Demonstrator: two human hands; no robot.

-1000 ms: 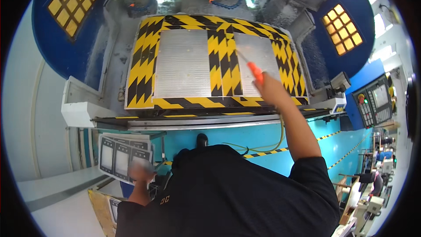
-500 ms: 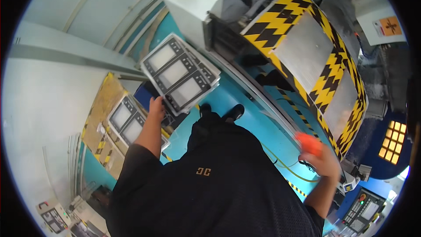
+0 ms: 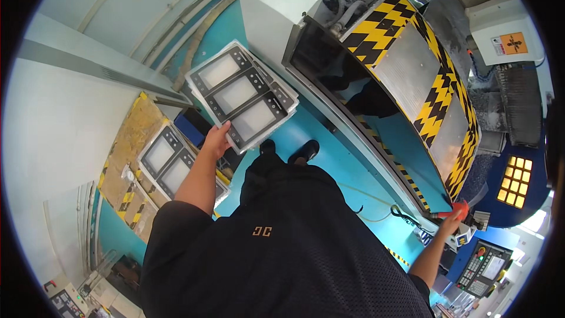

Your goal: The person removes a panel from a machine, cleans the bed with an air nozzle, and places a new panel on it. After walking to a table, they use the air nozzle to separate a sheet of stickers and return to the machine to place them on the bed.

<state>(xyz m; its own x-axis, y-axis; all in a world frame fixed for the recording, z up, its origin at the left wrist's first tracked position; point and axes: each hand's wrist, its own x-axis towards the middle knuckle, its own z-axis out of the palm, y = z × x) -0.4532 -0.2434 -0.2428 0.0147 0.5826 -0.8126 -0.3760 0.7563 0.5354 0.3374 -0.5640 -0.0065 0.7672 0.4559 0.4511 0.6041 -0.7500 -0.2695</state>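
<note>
The left hand (image 3: 216, 141) grips a stack of grey panels (image 3: 242, 95) beside the striped machine (image 3: 421, 76). The right hand (image 3: 452, 221), at the machine's far end, is closed on what seems an orange-handled tool (image 3: 465, 205).

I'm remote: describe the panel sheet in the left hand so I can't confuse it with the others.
Start at the white machine housing. Just below it, the left hand grips the panel sheet by its lower edge. Unlike the similar sheets on the pallet, it is lifted clear and shows three windows.
</note>
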